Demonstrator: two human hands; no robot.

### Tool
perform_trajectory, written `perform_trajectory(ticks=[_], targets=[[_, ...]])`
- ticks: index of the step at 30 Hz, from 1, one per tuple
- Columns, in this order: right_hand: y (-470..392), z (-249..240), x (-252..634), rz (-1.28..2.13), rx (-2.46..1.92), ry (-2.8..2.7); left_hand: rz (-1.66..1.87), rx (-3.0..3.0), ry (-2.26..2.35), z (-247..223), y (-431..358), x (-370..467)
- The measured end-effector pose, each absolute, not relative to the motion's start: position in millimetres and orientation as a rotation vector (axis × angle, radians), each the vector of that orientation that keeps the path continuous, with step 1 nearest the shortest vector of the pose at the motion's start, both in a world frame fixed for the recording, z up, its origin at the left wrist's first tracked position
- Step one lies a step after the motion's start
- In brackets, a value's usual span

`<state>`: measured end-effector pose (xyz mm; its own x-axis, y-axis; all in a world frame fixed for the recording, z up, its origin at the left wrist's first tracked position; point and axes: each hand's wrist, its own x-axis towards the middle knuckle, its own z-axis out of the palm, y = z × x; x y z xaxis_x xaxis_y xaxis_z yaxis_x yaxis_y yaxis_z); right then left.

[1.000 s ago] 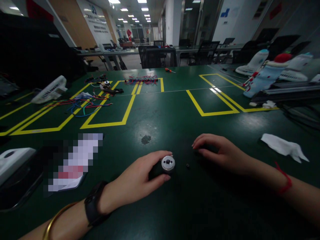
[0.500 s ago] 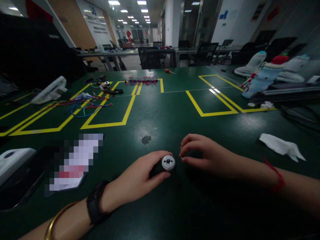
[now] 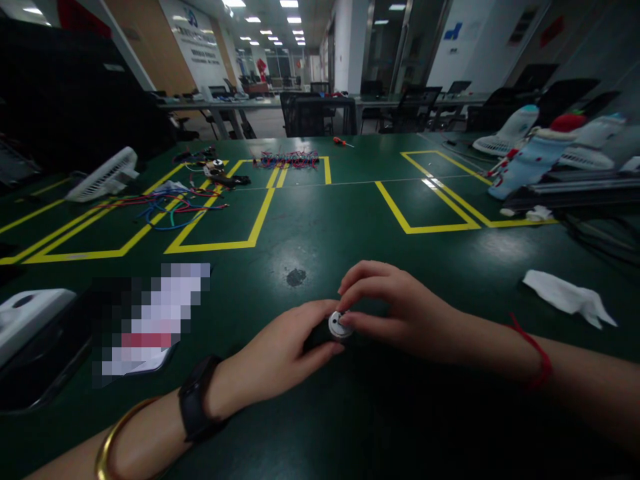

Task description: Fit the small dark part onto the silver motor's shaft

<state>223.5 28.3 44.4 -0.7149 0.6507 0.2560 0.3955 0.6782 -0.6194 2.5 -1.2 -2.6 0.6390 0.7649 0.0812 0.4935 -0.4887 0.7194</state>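
My left hand curls its thumb and fingers around a small round silver metal piece, perhaps a small motor. Its flat top faces up and shows a dark hole; how deep the body goes is hidden. Over that top, my right hand comes in from the right with thumb and fingertips pinched. The tips touch or nearly touch the piece's right side and cover part of it. Anything held between them is too small to make out.
A phone with a blurred screen and a white device lie left. A white tissue is at right. Farther back are coloured wires, a white fan, a wire bundle, an orange screwdriver and a blue snowman-like figure.
My right hand has moved left, from beside the silver piece to its top, with its fingertips now over it. A tiny light speck showed at those fingertips before. The left hand keeps its grip.
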Motion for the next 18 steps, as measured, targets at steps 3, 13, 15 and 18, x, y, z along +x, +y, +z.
perform_trajectory(ticks=[3,13,15,18], targets=[[28,43,223,0.731,-0.812,-2.459,0.524,2.182,0.967,-2,-2,3],[24,44,237,0.533,-0.774,-2.566,0.524,2.167,0.973,-2,-2,3],[25,41,245,0.660,-0.801,-2.490,0.521,2.169,0.976,-2,-2,4],[30,29,262,0.861,-0.875,-2.322,0.519,2.166,0.981,0,-1,4]])
